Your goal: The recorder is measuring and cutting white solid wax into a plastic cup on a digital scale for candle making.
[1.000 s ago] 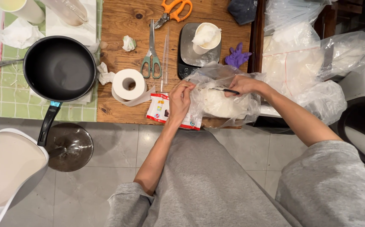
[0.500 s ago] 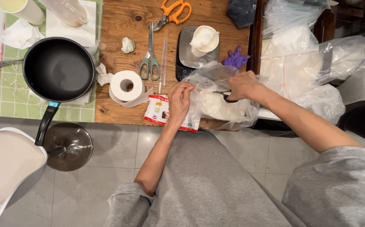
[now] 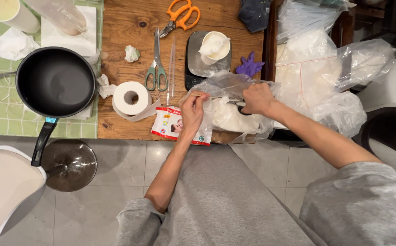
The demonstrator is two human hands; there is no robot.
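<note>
Grey sweatshirt sleeves pushed up to the elbows, matching grey trousers, bare forearms.

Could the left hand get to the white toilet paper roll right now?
Probably yes, once it lets go. The left hand is pinching the edge of the clear plastic bag of white stuff. The white toilet paper roll stands close by on the wooden table, with only a flat small packet lying between them.
</note>
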